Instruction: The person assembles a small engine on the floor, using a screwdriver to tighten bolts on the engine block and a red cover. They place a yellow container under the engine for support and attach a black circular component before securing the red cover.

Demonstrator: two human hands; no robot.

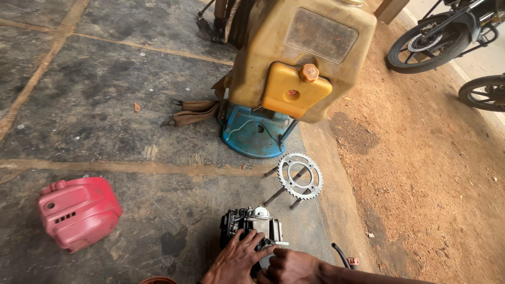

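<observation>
A small black and silver engine (252, 223) sits on the dark stone floor at the bottom centre. My left hand (235, 260) lies over its near side with fingers spread on the casing. Beside it, my right hand (290, 265) presses against the engine's lower right corner, fingers curled on a part I cannot make out. A black cable with a small red connector (351, 260) lies just right of my right forearm.
A silver toothed sprocket (300, 175) rests on several dark bolts beyond the engine. Behind it stands a yellowed sprayer tank (302, 52) on a blue base (251, 135), straps trailing left. A red plastic engine cover (79, 212) lies left. Motorcycle wheels (428, 44) stand on sandy ground, upper right.
</observation>
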